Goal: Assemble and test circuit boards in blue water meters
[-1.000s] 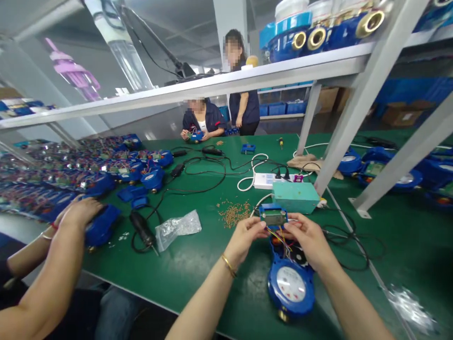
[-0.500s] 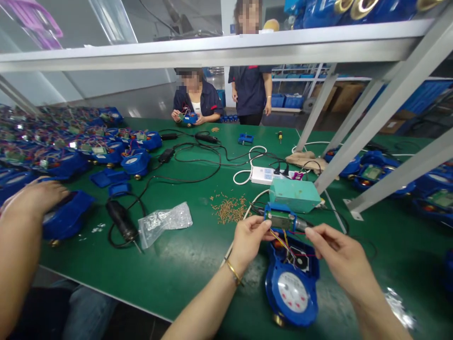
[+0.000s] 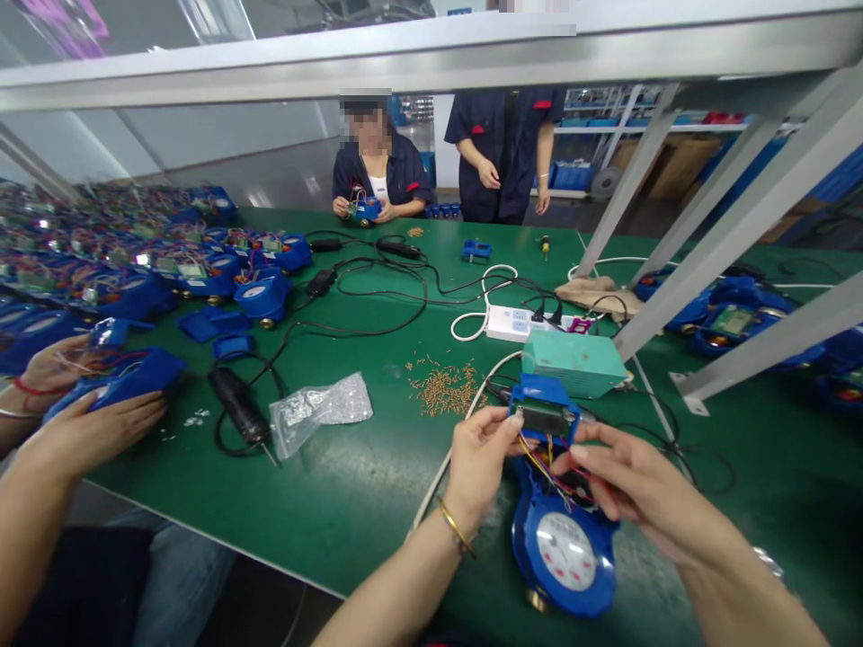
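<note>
A blue water meter [image 3: 600, 582] with a round white dial lies on the green table in front of me. Its upper compartment is uncovered. My left hand [image 3: 475, 454] is closed on a small blue housing [image 3: 547, 392] with a circuit board and display in it, tilted up above the compartment. Thin coloured wires [image 3: 538, 461] run from that housing down into the meter. The fingers of my right hand [image 3: 640, 476] are closed on red wire [image 3: 588, 460] at the compartment's right side; the exact grip is partly hidden.
Behind the housing stand a teal box [image 3: 573, 362] and a white power strip [image 3: 507, 323]. Small brass-coloured screws [image 3: 446, 391], a plastic bag [image 3: 322, 413] and a black electric screwdriver [image 3: 235, 404] lie leftward. A neighbour's hands [image 3: 101, 431] hold another meter. Metal shelf posts [image 3: 761, 346] rise at right.
My right hand has moved left and in over the compartment with the red wire. The left hand still holds the housing. At far left, the neighbour's second hand and a raised cover have come into view.
</note>
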Demonstrator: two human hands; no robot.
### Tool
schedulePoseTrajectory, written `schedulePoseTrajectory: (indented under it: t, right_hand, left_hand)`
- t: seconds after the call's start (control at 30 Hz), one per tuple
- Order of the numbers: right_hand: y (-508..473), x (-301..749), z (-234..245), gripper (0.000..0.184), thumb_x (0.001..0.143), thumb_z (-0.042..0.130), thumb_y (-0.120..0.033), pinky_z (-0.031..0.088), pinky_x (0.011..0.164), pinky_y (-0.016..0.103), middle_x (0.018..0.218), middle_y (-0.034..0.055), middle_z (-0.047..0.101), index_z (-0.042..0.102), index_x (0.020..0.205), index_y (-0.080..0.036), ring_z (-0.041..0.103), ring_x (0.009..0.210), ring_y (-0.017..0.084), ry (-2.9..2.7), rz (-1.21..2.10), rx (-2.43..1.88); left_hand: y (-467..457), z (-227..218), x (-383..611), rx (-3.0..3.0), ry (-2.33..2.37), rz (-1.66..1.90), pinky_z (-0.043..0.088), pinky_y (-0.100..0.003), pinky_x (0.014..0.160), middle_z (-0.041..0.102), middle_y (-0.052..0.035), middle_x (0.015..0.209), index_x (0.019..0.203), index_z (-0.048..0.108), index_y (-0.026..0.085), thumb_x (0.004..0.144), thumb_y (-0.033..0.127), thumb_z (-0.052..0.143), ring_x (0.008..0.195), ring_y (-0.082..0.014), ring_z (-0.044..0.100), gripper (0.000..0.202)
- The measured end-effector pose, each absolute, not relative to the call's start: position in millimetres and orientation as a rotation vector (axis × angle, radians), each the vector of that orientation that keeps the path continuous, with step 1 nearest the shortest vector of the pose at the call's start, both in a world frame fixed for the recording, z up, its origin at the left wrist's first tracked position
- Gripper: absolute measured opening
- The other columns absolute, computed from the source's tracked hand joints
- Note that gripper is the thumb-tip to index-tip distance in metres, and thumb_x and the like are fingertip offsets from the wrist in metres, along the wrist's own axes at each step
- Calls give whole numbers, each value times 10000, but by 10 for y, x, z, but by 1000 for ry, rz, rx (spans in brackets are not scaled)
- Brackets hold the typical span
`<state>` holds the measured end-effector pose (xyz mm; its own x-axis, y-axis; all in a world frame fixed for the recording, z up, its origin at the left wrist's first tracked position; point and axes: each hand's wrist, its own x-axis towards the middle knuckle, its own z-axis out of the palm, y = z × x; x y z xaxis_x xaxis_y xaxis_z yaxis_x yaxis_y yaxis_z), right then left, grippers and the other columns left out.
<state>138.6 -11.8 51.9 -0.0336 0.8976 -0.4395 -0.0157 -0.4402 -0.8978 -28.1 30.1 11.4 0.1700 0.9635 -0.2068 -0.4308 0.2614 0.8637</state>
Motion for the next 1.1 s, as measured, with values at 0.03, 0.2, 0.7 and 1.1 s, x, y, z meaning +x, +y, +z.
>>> schedulePoseTrajectory:
  t: [0.03, 0.2, 0.7, 1.1]
  right_hand:
    - [-132, 1393, 494, 637, 623, 813, -619, 125, 402, 179, 804, 64, 698, 522, 961, -164, 382, 395, 33, -919, 1610, -1478]
    - [-182, 1430, 468, 624, 661, 733, -748, 91, 414, 193, 465, -50, 468, 581, 770, -153, 272, 404, 37, -891, 1568, -1529]
    - [-96, 1472, 553, 494, 730, 755, -615, 115, 440, 230, 468, -65, 401, 647, 682, -136, 180, 403, 29, -984, 1670, -1425]
    - [-139, 1453, 677, 297, 845, 542, -496, 382, 524, 286, 669, 25, 670, 636, 781, -223, 591, 572, 192, -1712, 932, -1774]
  left_hand:
    - [295, 111, -281, 742, 890, 1139, 596, -200, 621, 754, -32, 747, 835, 699, 110, 694, 401, 830, 619, -135, 725, 349]
    - [277, 134, -288, 715, 895, 1168, 608, -225, 648, 749, -22, 728, 833, 684, 116, 653, 381, 863, 611, -137, 720, 368]
    - [250, 128, -293, 971, 1009, 1165, 619, -276, 693, 777, -41, 782, 847, 696, 156, 746, 347, 773, 720, -210, 762, 230]
    - [304, 140, -361, 965, 985, 1022, 605, -241, 627, 736, -27, 674, 797, 684, 140, 735, 375, 784, 637, -172, 737, 263]
